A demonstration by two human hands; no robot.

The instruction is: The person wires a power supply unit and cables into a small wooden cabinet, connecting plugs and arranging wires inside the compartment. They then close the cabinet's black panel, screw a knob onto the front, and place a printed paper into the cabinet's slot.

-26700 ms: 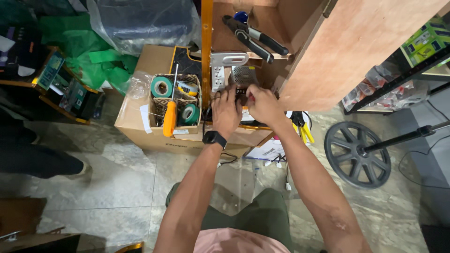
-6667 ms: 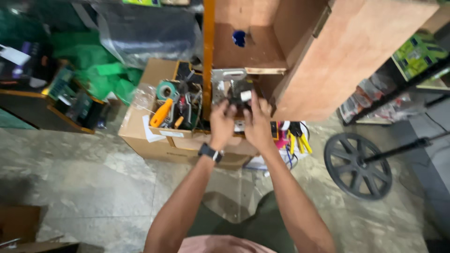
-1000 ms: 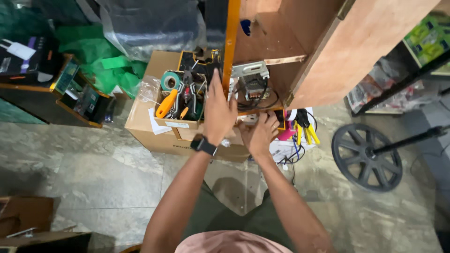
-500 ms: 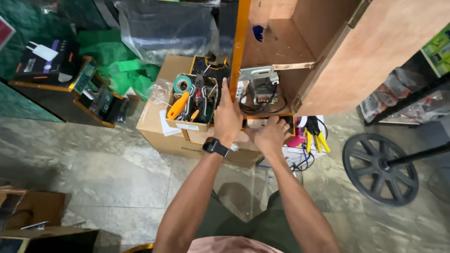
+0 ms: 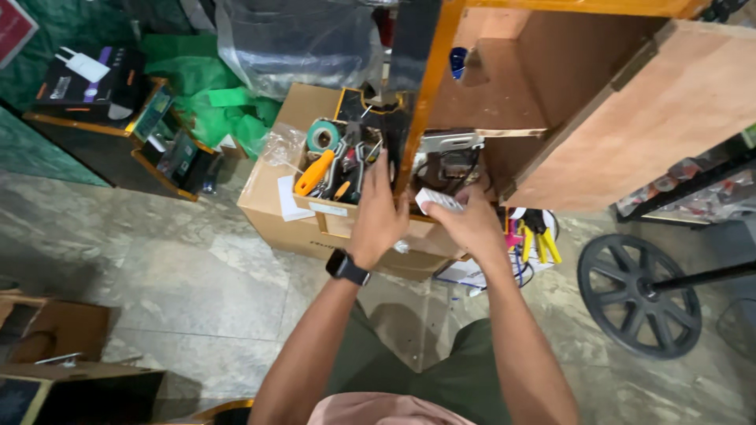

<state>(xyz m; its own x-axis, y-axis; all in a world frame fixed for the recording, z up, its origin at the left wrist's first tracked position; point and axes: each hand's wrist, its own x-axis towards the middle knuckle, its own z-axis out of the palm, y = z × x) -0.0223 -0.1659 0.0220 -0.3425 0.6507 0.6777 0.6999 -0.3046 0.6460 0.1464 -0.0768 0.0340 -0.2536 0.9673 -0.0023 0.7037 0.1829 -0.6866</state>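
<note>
- The left hand (image 5: 378, 216), fingers spread and holding nothing, lies flat over the cardboard box (image 5: 276, 208) of tools.
- The right hand (image 5: 471, 224) curls around a small white device (image 5: 439, 200), gripping it just below the wooden cabinet (image 5: 598, 118).
- Farther in, an orange-handled tool (image 5: 316, 171) rests in the box.

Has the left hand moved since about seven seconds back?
Yes. The left hand has shifted left, off the metal device, and now reaches the cardboard box of tools.
</note>
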